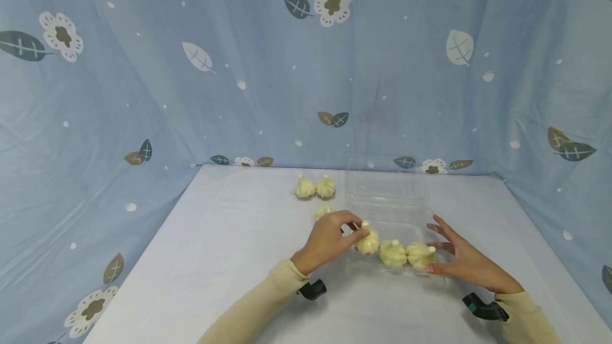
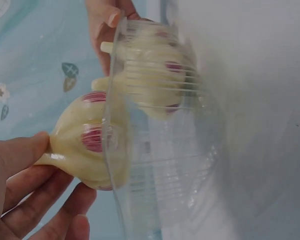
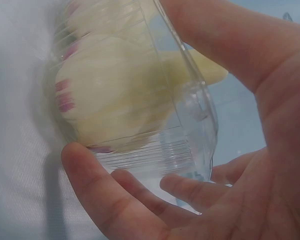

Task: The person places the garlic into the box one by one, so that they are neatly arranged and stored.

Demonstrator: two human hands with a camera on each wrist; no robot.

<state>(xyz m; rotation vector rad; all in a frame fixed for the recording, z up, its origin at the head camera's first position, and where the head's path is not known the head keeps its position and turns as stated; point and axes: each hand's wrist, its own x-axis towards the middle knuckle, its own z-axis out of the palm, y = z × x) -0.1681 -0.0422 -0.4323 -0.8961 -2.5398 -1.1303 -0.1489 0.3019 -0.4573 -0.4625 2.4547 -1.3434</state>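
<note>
As left fingers pinch the stem, garlic bulb just below, right fingers spread, clear container beside them

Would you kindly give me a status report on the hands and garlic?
Left hand pinching bulb by stem, at left end of box. Right hand gripping right end. Two bulbs inside, three outside. Lid open; no obstruction seen.

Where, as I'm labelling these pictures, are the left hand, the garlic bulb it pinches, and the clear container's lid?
Left hand (image 1: 328, 238): head view, on the back of the hand.
Garlic bulb (image 1: 368, 243): head view, on its rounded body below the stem.
Lid (image 1: 384, 186): head view, on its clear panel.
</note>
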